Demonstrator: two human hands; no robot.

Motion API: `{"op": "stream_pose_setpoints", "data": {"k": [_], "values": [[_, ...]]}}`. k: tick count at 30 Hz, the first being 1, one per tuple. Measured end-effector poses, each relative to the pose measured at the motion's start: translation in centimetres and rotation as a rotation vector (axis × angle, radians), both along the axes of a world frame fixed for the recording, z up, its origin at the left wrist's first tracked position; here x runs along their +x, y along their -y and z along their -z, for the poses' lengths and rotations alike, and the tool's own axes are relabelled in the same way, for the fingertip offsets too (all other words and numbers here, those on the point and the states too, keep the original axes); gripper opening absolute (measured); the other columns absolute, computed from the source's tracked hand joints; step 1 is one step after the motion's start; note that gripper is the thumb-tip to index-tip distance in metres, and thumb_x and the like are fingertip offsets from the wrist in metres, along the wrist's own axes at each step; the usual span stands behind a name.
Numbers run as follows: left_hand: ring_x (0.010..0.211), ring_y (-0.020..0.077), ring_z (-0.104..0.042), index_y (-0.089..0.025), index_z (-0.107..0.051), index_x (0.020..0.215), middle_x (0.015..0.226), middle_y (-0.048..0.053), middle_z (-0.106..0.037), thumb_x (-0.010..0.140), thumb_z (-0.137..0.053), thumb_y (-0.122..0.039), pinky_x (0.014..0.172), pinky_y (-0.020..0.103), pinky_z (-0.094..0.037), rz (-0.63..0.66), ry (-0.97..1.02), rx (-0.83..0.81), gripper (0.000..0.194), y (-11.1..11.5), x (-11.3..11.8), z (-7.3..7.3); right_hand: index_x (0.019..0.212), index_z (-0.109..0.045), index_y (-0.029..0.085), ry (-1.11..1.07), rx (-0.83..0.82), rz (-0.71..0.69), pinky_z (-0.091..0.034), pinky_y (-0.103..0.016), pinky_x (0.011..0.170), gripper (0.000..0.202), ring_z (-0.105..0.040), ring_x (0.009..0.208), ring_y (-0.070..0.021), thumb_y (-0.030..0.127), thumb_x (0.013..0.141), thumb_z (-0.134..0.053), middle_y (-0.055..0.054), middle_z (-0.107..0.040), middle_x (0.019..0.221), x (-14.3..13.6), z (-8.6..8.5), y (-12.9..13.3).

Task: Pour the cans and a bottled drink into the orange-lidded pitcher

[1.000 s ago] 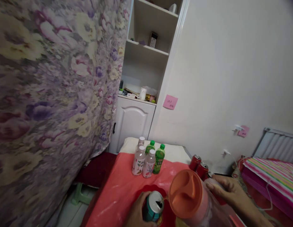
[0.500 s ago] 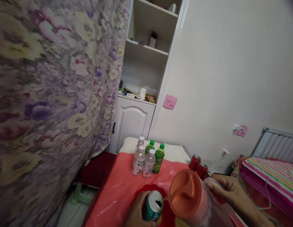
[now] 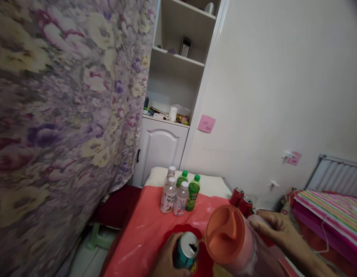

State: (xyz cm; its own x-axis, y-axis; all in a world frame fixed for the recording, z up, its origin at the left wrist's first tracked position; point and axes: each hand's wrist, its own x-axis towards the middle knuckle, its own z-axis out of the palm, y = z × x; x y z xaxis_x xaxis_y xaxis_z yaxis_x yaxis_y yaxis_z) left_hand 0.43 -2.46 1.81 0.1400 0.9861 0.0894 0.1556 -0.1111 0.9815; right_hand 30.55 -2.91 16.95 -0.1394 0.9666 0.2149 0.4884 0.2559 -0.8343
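Coral cloth [image 3: 140,234] on the tabletop [image 3: 215,185], teal can [image 3: 183,259] over the red dish [image 3: 192,228] toward the near edge. Left hand [image 3: 164,259] wraps the can, probably dents easily; right hand [image 3: 279,231] grips the pitcher [image 3: 226,234] handle, best hold if it's heavy.

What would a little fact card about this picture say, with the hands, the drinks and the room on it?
Left hand: around a teal can
Right hand: at the handle side of an orange-topped jug
Jug: tipped, spout beside the can's opening
White-capped bottles: three
Green bottles: two
Red cans: at least two, near the jug
Table cover: coral red
Curtain: flowery, on the left
Wall note: pink, writing too small to read
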Motion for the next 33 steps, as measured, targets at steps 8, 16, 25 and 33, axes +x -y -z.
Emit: {"op": "stream_pose_setpoints", "data": {"k": [8,16,25,33], "values": [[0.126,0.0349,-0.062,-0.020,-0.061,0.120,0.128,0.011,-0.073,0.053,-0.076,-0.018,0.111,0.042,-0.047,-0.027,-0.039,0.021,0.069,0.04,0.19,0.02,0.058,-0.035,0.024,0.025,-0.007,-0.008,-0.016,-0.030,0.055,0.058,-0.021,0.058,-0.0097,0.071,0.078,-0.064,0.007,-0.024,0.060,0.06,-0.19,-0.12],[0.128,0.0326,-0.061,-0.024,-0.062,0.119,0.130,0.008,-0.073,0.053,-0.078,-0.018,0.113,0.040,-0.045,-0.020,-0.052,0.023,0.068,-0.15,0.01,0.40,0.058,-0.035,0.024,0.028,-0.015,-0.011,-0.017,-0.030,0.054,0.059,-0.022,0.057,-0.0098,0.072,0.077,-0.063,0.007,-0.025,0.059,-0.02,-0.27,0.08],[0.130,0.0356,-0.059,-0.030,-0.063,0.117,0.129,0.005,-0.073,0.050,-0.079,-0.020,0.113,0.041,-0.045,-0.040,-0.040,0.012,0.070,-0.31,0.12,0.85,0.058,-0.034,0.025,0.034,-0.031,-0.011,-0.016,-0.030,0.054,0.058,-0.022,0.058,-0.0103,0.071,0.078,-0.062,0.007,-0.026,0.058,-0.12,-0.37,0.19],[0.129,0.0338,-0.058,-0.030,-0.061,0.118,0.130,0.005,-0.071,0.047,-0.080,-0.016,0.113,0.038,-0.044,-0.023,-0.035,-0.015,0.075,-0.33,-0.01,0.87,0.058,-0.037,0.024,0.067,-0.007,-0.008,-0.017,-0.030,0.054,0.058,-0.023,0.057,-0.0100,0.071,0.079,-0.062,0.007,-0.026,0.059,-0.12,-0.31,0.05]]}}
